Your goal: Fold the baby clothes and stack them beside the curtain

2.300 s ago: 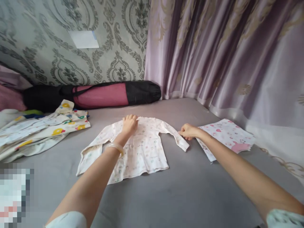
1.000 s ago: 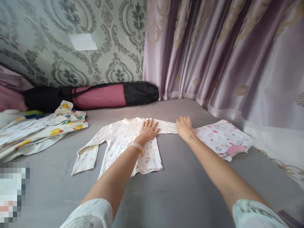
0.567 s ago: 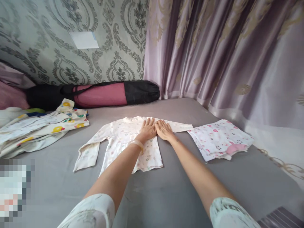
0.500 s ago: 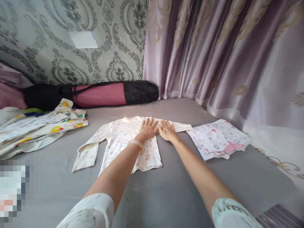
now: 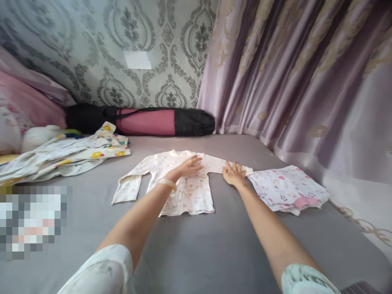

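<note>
A small cream long-sleeved shirt (image 5: 190, 192) with a faint print lies spread flat on the grey bed sheet (image 5: 214, 245). My left hand (image 5: 186, 167) rests open and flat on its chest, fingers stretched toward the right. A pale bangle sits on that wrist. My right hand (image 5: 234, 173) lies open with fingers spread on the shirt's right sleeve, near the cuff. The left sleeve (image 5: 127, 190) hangs out to the left, untouched.
A folded white garment with pink prints (image 5: 288, 190) lies just right of my right hand. A pile of printed clothes (image 5: 67, 157) sits at the left. A pink and black rolled bag (image 5: 153, 121) lies along the wall. Purple curtains (image 5: 306, 81) hang at the right.
My right hand has slid rightward along the sleeve, away from my left hand. The view has shifted, so everything sits further right in the picture.
</note>
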`<state>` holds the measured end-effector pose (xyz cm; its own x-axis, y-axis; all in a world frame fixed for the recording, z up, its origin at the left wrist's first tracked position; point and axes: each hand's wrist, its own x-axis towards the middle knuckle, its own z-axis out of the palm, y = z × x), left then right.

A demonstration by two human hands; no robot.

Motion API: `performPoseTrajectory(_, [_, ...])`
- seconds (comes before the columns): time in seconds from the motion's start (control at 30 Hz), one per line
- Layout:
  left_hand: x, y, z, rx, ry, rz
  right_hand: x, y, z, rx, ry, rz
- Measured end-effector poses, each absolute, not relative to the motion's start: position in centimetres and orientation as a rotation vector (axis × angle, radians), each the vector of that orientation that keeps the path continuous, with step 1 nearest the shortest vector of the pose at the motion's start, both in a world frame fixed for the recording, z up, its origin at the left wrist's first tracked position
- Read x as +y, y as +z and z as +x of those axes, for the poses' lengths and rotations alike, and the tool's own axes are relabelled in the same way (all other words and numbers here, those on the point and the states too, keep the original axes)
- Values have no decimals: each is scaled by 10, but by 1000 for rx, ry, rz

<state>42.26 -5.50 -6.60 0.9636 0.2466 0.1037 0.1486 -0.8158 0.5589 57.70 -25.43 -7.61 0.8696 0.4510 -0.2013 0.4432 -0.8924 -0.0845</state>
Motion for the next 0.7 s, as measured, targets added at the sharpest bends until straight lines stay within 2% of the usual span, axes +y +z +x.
performPoseTrajectory(0.13, [-17,-56,333,474,343,2501,-234,-67,569,-790,183,-3017])
performPoseTrajectory(0.23, [8,-56,268,900,390,2514,-197,-65,541,-1214,-99,-2784])
performPoseTrajectory(0.33, [23,-65,223,1226,428,2526,-148,-70,508,-1444,-43,-2603])
performPoseTrajectory(0.47, [21,-74,190,1396,430,2438,-103,-80,489,-1352,105,-2631])
performPoseTrajectory(0.7, [2,-60,172,1469,305,2101,-96,-95,497,-1280,49,-2716])
